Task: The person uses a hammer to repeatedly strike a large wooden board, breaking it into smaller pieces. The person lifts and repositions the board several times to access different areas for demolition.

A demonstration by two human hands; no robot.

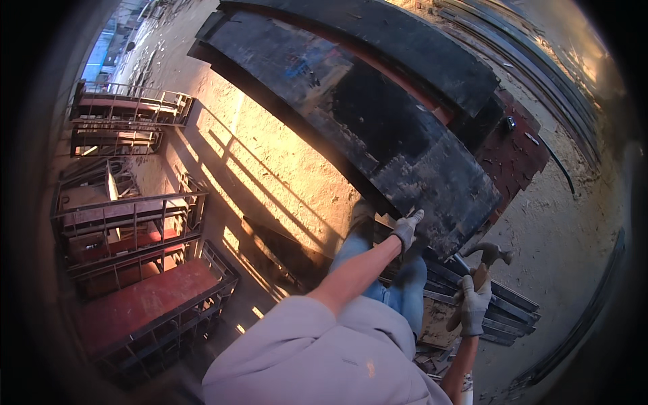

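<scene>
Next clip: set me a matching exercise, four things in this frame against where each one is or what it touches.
Things:
1. left hand
2. right hand
3. red-topped metal frames
4. strips of sunlight

Places:
A. stacked at the left of the picture
B. on the sandy ground beside the panel
C. gripping the claw hammer
D. on the lower edge of the black curved panel

Pairs: 1-D, 2-C, 3-A, 4-B

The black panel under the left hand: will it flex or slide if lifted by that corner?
The panel looks long and broad, so probably heavy. It may sag when the left hand lifts one corner. Its worn, scuffed face suggests decent grip.
</scene>
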